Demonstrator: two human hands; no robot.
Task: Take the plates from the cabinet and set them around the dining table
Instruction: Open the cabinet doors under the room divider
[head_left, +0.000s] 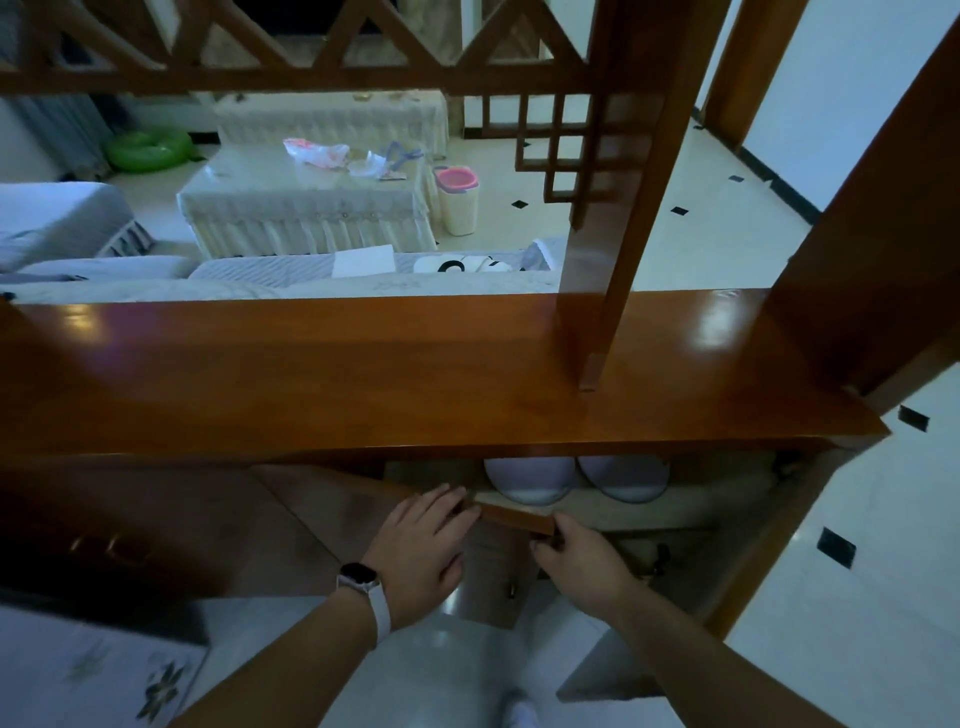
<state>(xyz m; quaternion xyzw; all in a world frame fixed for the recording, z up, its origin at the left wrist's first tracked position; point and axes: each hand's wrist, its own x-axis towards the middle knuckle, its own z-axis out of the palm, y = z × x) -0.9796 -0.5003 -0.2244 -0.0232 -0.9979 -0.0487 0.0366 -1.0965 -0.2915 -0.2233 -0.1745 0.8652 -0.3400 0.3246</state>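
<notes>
Two pale round plates (530, 480) (626, 478) lie side by side on a shelf inside the low wooden cabinet (415, 374), half hidden under its glossy top. My left hand (423, 540), with a white watch on the wrist, rests flat on the top edge of a cabinet door (511, 514). My right hand (576, 558) curls its fingers around the end of that same door edge. Both hands are just in front of and below the plates, not touching them.
A wooden lattice screen and post (618, 208) rise from the cabinet top. Beyond it are a sofa (260, 280), a covered coffee table (306, 208) and a bin with a pink rim (457, 202). White tiled floor (883, 545) lies to the right. A floral cloth (93, 675) is at lower left.
</notes>
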